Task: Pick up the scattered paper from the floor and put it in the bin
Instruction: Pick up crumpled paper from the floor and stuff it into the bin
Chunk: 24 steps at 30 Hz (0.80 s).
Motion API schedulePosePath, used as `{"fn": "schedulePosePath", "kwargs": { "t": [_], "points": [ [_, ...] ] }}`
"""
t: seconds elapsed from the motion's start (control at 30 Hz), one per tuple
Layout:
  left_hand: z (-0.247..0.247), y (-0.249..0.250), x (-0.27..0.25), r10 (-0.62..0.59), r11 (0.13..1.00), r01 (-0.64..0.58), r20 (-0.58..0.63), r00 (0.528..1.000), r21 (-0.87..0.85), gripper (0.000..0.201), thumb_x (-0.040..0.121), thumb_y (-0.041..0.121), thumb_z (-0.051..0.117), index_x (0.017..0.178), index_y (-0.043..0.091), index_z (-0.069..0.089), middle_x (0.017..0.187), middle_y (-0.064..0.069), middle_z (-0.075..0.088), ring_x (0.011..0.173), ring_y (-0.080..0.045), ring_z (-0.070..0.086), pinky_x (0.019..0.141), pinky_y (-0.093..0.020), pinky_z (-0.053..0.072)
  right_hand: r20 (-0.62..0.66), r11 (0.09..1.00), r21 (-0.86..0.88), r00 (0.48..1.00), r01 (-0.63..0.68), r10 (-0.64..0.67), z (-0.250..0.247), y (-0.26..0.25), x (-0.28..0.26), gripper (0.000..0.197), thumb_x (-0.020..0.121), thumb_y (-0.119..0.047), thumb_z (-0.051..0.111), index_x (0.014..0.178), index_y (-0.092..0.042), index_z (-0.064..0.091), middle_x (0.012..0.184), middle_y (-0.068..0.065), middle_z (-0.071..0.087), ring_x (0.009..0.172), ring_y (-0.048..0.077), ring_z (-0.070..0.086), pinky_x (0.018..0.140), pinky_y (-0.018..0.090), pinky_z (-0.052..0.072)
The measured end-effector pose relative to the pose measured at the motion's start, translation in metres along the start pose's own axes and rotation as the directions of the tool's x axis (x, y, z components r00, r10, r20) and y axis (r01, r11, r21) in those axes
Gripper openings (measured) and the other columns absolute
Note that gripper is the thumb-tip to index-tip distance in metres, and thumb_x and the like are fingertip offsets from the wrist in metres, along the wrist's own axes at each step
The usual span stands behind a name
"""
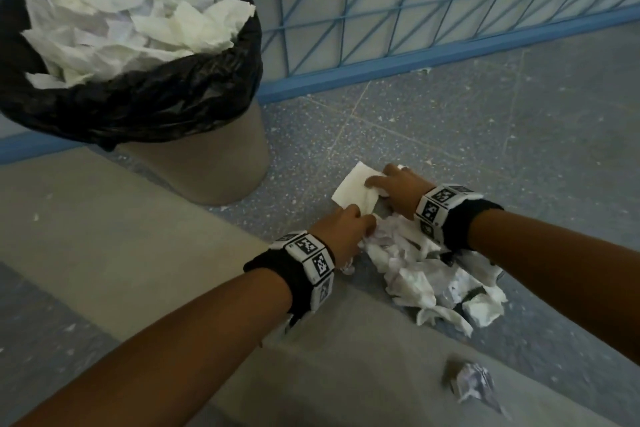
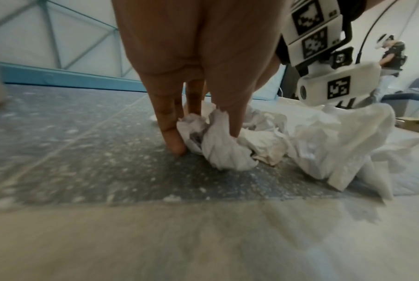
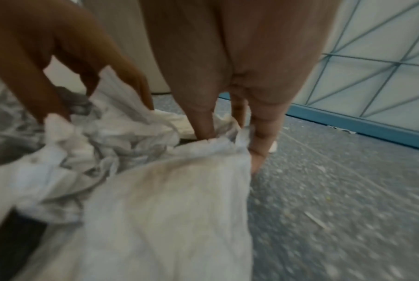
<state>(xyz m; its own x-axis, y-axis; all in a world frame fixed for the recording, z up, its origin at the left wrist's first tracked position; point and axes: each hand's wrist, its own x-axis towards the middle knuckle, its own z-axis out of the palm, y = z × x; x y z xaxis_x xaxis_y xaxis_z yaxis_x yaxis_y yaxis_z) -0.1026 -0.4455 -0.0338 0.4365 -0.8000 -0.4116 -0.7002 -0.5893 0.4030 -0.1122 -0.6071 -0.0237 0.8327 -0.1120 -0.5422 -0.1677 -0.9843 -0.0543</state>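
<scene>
A tan bin [image 1: 214,163] with a black liner [image 1: 145,104] stands at the upper left, heaped with white paper [image 1: 131,17]. On the speckled floor to its right lies a pile of crumpled paper [image 1: 433,277] [image 2: 323,144] [image 3: 155,209]. My left hand [image 1: 360,222] [image 2: 203,140] reaches down at the pile's near-left edge, thumb and fingers pinching a crumpled wad [image 2: 218,148]. My right hand [image 1: 381,184] [image 3: 230,140] is at the pile's far end, thumb on a flatter white sheet [image 1: 353,191], fingers dug into the paper and gathering it.
A blue lattice panel [image 1: 415,3] with a blue base rail [image 1: 450,55] runs behind the bin and the pile. A lone crumpled ball [image 1: 474,385] lies nearer me on a beige floor strip [image 1: 138,253]. Another person [image 2: 391,62] stands far off to the right.
</scene>
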Motion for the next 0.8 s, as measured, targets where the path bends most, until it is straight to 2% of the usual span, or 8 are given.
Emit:
{"fn": "schedulePosePath", "kwargs": {
  "t": [0.13,0.23,0.33,0.53,0.6,0.67,0.73,0.8],
  "points": [
    [-0.013,-0.023,-0.022,-0.044,0.992,0.034,-0.078,0.996,-0.124,0.031,0.086,0.021,0.060,0.114,0.008,0.055,0.122,-0.017,0.053,0.110,-0.033,0.055,0.091,-0.038,0.047,-0.122,0.996,0.084,0.992,-0.005,0.015,-0.019,-0.015,0.001,0.035,0.091,-0.017,0.053,0.123,-0.003,0.055,0.129,0.020,0.049,0.118,0.034,0.051,0.096,0.035,0.042],
    [-0.026,-0.040,-0.046,-0.102,0.978,0.073,-0.141,0.985,-0.194,0.035,0.084,0.021,0.065,0.116,0.009,0.057,0.124,-0.013,0.052,0.112,-0.030,0.055,0.093,-0.033,0.045,-0.210,0.978,0.206,0.974,-0.042,0.086,-0.040,-0.021,-0.004,0.030,0.090,-0.021,0.055,0.110,0.000,0.063,0.119,0.022,0.059,0.113,0.034,0.056,0.088,0.035,0.044],
    [-0.038,-0.051,-0.073,-0.161,0.957,0.111,-0.175,0.971,-0.269,0.036,0.081,0.018,0.068,0.115,0.009,0.058,0.127,-0.011,0.047,0.112,-0.028,0.054,0.093,-0.029,0.042,-0.269,0.924,0.378,0.949,-0.055,0.167,-0.062,-0.025,-0.011,0.027,0.090,-0.026,0.055,0.086,-0.002,0.066,0.096,0.022,0.068,0.091,0.030,0.064,0.071,0.029,0.041],
    [-0.092,-0.040,-0.133,-0.096,0.937,-0.043,-0.375,0.922,-0.346,0.031,0.079,0.023,0.072,0.102,0.004,0.062,0.088,0.003,0.052,0.086,-0.013,0.051,0.061,-0.012,0.032,-0.384,0.604,0.784,0.879,0.147,0.284,-0.128,-0.040,-0.031,0.030,0.085,-0.017,0.063,0.098,0.010,0.065,0.105,0.030,0.068,0.085,0.028,0.063,0.095,0.048,0.051],
    [-0.122,-0.033,-0.154,-0.045,0.949,-0.126,-0.518,0.854,-0.290,0.029,0.077,0.025,0.073,0.096,0.006,0.062,0.087,0.005,0.049,0.086,-0.011,0.050,0.065,-0.004,0.034,-0.476,0.544,0.800,0.820,0.253,0.319,-0.158,-0.053,-0.041,0.030,0.082,-0.019,0.064,0.099,0.006,0.064,0.111,0.032,0.064,0.089,0.036,0.062,0.096,0.053,0.049],
    [-0.152,-0.030,-0.173,-0.011,0.953,-0.195,-0.673,0.740,-0.230,0.028,0.075,0.026,0.075,0.090,0.008,0.061,0.093,0.005,0.045,0.085,-0.008,0.049,0.071,0.001,0.033,-0.615,0.555,0.739,0.719,0.383,0.323,-0.187,-0.073,-0.052,0.016,0.076,-0.020,0.065,0.084,-0.006,0.066,0.103,0.029,0.067,0.091,0.040,0.064,0.093,0.055,0.051],
    [-0.180,-0.031,-0.190,0.008,0.952,-0.248,-0.798,0.602,-0.178,0.026,0.074,0.025,0.076,0.082,0.015,0.054,0.088,0.012,0.039,0.077,0.002,0.043,0.072,0.005,0.032,-0.718,0.534,0.673,0.627,0.513,0.302,-0.209,-0.100,-0.062,0.014,0.073,-0.015,0.064,0.080,-0.003,0.068,0.095,0.026,0.070,0.086,0.036,0.068,0.086,0.054,0.055],
    [-0.205,-0.037,-0.202,-0.016,0.963,-0.228,-0.881,0.473,-0.140,0.030,0.073,0.026,0.076,0.081,0.022,0.047,0.084,0.020,0.032,0.077,0.010,0.041,0.073,0.007,0.031,-0.782,0.497,0.610,0.572,0.618,0.248,-0.225,-0.130,-0.068,0.021,0.076,-0.014,0.063,0.088,0.003,0.068,0.086,0.020,0.071,0.075,0.020,0.071,0.076,0.041,0.059]
  ]
}}
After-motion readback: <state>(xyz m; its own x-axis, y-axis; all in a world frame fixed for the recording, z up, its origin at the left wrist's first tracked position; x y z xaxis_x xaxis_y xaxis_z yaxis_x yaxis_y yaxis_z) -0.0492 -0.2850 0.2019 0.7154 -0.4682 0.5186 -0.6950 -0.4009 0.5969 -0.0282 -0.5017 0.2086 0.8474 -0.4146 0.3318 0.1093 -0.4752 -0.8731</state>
